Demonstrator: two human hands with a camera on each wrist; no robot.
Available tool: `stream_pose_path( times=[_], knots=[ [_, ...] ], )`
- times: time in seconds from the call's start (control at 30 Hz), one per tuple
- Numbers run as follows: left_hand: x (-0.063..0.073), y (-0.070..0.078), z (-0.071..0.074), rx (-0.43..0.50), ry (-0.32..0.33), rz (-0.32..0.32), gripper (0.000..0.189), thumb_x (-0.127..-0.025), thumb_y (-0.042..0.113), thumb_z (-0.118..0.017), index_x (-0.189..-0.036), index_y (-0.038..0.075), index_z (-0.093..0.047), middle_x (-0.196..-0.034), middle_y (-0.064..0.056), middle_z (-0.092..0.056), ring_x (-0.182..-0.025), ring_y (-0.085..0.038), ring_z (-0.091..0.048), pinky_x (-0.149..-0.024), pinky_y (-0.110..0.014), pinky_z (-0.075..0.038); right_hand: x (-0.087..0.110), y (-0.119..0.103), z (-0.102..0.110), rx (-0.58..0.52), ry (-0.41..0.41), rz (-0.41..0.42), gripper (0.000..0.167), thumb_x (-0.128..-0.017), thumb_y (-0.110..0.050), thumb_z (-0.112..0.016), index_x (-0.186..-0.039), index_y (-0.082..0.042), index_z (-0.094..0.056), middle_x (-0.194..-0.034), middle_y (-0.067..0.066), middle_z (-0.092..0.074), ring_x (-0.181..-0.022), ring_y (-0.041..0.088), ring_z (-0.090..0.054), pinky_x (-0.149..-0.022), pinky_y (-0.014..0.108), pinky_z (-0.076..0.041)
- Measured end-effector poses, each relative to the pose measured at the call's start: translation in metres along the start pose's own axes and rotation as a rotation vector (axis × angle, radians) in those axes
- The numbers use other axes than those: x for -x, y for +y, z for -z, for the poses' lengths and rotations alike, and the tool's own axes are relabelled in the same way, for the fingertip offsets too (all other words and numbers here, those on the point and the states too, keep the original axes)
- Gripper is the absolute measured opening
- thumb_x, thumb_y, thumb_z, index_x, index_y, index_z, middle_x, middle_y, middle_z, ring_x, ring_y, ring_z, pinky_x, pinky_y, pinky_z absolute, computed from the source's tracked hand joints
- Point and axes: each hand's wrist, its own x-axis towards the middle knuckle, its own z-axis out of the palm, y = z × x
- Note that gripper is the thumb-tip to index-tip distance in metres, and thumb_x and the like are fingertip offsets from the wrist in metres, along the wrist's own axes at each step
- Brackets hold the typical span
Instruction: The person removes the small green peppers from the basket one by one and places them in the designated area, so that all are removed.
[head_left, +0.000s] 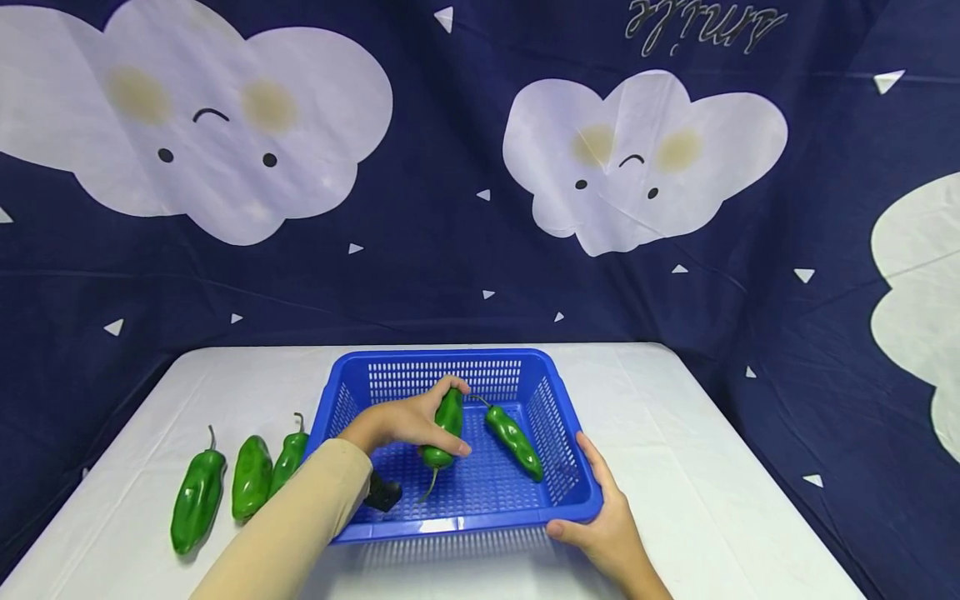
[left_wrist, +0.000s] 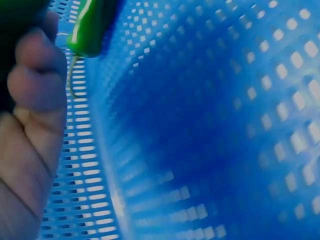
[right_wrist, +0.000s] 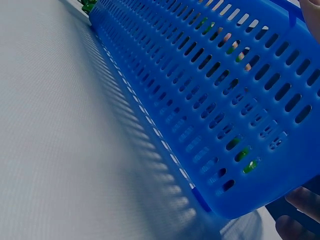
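Inside a blue plastic basket [head_left: 510,520], my left hand [head_left: 412,419] grips a green pepper [head_left: 449,414] between thumb and fingers, its stem pointing toward me. To the right of that hand, a second green pepper [head_left: 514,443] lies on the basket floor. It also shows in the left wrist view as a pepper [left_wrist: 89,35] beside the perforated wall. My right hand [head_left: 606,527] holds the basket's front right corner, thumb at the front and fingers along the right side. In the right wrist view, fingers [right_wrist: 301,207] appear at the basket's lower corner.
Left of the basket, on the white-covered table [head_left: 645,417], lie three more green peppers: one farthest left [head_left: 198,500], a middle pepper [head_left: 252,478] and one beside the basket [head_left: 289,458]. Behind the table hangs a dark blue cloth [head_left: 442,275] printed with clouds.
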Motion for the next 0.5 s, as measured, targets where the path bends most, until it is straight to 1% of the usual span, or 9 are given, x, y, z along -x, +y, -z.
stream_pose_path(
  times=[0.13,0.27,0.37,0.5],
  knots=[
    [0.004,0.010,0.000,0.010,-0.008,-0.012,0.082,-0.075,0.025,-0.086,-0.136,0.033,-0.031,-0.113,-0.017,-0.051,-0.087,-0.026,-0.062,-0.063,-0.033,-0.055,0.001,0.001,0.000,0.000,0.004,-0.003,0.116,-0.066,-0.011,-0.092,-0.158,-0.030,-0.023,-0.156,0.019,-0.036,-0.128,0.001,-0.050,-0.099,0.016,-0.044],
    [0.011,0.014,0.002,0.009,-0.010,-0.006,0.083,-0.076,0.025,-0.085,-0.138,0.033,-0.030,-0.114,-0.017,-0.050,-0.089,-0.027,-0.062,-0.063,-0.034,-0.056,0.000,0.001,0.001,-0.017,-0.004,0.005,0.116,-0.066,-0.011,-0.091,-0.158,-0.029,-0.023,-0.156,0.020,-0.037,-0.128,0.005,-0.051,-0.099,0.016,-0.046],
    [0.019,0.016,0.009,-0.004,0.005,0.000,0.085,-0.076,0.027,-0.085,-0.139,0.033,-0.029,-0.117,-0.017,-0.049,-0.091,-0.027,-0.061,-0.066,-0.035,-0.056,0.000,0.001,0.001,-0.015,-0.008,0.003,0.116,-0.066,-0.012,-0.092,-0.158,-0.030,-0.023,-0.157,0.019,-0.036,-0.129,0.005,-0.051,-0.099,0.016,-0.045],
    [0.034,0.020,0.021,-0.030,0.034,0.004,0.087,-0.076,0.030,-0.085,-0.141,0.035,-0.028,-0.119,-0.018,-0.047,-0.093,-0.028,-0.060,-0.068,-0.036,-0.057,-0.001,0.001,0.001,-0.005,-0.005,-0.004,0.116,-0.066,-0.013,-0.092,-0.157,-0.031,-0.022,-0.157,0.018,-0.035,-0.129,0.003,-0.050,-0.099,0.016,-0.045]
  ],
)
